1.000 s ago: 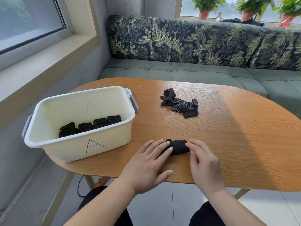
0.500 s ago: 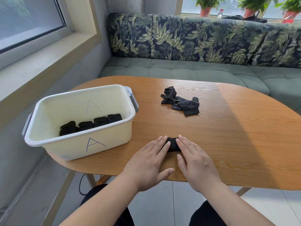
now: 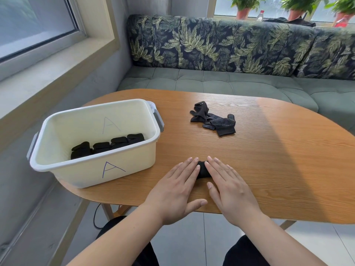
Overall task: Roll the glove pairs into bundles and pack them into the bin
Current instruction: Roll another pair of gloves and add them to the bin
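1. Your left hand [image 3: 178, 191] and right hand [image 3: 228, 189] lie flat side by side near the front edge of the wooden table [image 3: 278, 160], fingers straight and pointing away from you.
2. Between them sits a black glove bundle [image 3: 202, 170]. The inner fingers of both hands rest on it, and neither hand curls round it.
3. Most of the bundle is hidden under your fingers, so how tightly it is rolled cannot be told.
4. Your left thumb sticks out sideways at the table's front edge, and your right thumb lies on the wood just below the bundle.
5. To your left, the cream bin [image 3: 86, 175] stands on the table, with a blue letter A hand-drawn on its front wall and another on the inside of its back wall.
6. Four rolled bundles [image 3: 107, 145] lie in a row on the bin's floor, close against its front wall.
7. Farther back on the table, well apart from your hands, loose black gloves [image 3: 213, 120] lie in a small heap, one showing a dotted palm.
8. Behind the table runs a green bench sofa [image 3: 221, 81] with leaf-print back cushions, and potted plants [image 3: 243, 8] line the window ledge above it.
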A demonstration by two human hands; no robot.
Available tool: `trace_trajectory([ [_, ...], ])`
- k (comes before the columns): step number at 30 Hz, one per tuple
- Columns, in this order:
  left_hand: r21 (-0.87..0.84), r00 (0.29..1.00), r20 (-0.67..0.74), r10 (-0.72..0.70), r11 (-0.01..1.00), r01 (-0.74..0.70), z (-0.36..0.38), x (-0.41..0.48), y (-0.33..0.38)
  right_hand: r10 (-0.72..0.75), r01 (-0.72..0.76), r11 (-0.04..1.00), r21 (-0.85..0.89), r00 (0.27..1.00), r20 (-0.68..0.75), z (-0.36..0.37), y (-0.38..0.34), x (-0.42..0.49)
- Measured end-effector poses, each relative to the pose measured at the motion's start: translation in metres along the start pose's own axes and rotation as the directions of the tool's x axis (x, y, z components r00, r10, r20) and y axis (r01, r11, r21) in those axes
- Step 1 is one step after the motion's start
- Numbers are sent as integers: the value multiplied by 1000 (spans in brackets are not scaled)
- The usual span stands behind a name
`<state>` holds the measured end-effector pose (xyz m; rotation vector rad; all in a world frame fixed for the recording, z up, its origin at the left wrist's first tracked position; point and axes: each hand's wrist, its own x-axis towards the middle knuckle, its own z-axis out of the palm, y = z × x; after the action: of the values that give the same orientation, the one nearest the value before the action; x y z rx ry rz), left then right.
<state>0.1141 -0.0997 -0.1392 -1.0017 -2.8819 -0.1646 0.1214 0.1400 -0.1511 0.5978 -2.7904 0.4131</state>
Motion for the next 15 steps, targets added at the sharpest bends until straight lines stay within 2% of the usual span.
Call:
trace_trajectory([
  [9, -86, 1000, 19, -18, 996, 20, -7, 1, 0, 28, -29, 999, 13, 999, 38, -3, 0, 2],
  [15, -224, 996, -43, -74, 973, 62, -13, -1, -2, 98, -101, 990, 95, 995, 37, -5, 2, 3],
])
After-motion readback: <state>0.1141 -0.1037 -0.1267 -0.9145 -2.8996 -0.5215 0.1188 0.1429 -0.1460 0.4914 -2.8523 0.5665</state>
